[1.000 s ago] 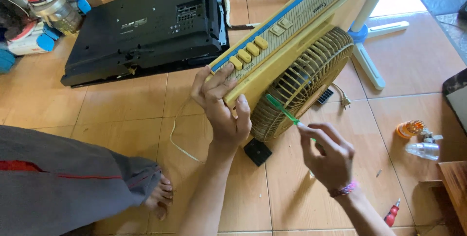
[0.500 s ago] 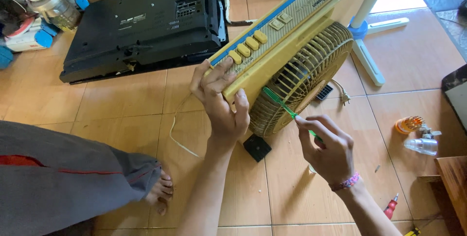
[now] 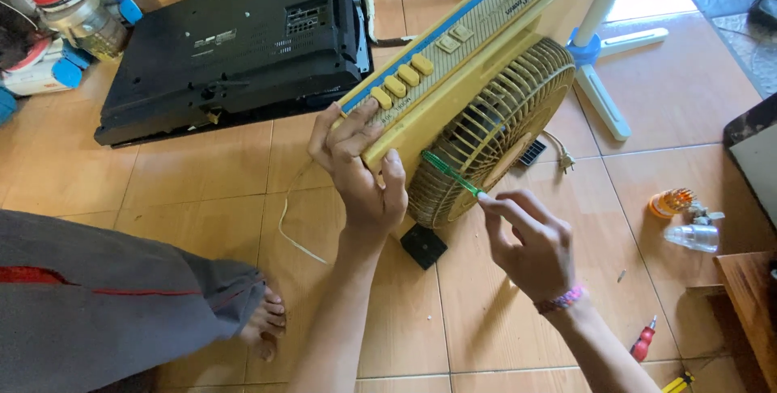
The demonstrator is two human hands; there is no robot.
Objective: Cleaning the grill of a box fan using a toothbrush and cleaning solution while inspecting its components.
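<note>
A yellowed box fan with a round grille, a row of yellow buttons and a blue stripe stands tilted on its lower corner on the tiled floor. My left hand grips that lower corner, thumb on the front face and fingers by the buttons. My right hand holds a green-handled screwdriver, its tip against the fan's front frame beside the grille.
A black flat television lies back-up behind the fan. A white stand with a blue collar is at the right. A small black block, a red screwdriver, a clear bulb and a bare foot lie nearby.
The view has shifted slightly; my right hand and the screwdriver have crept a little closer to the fan's frame. My left hand keeps its grip.
</note>
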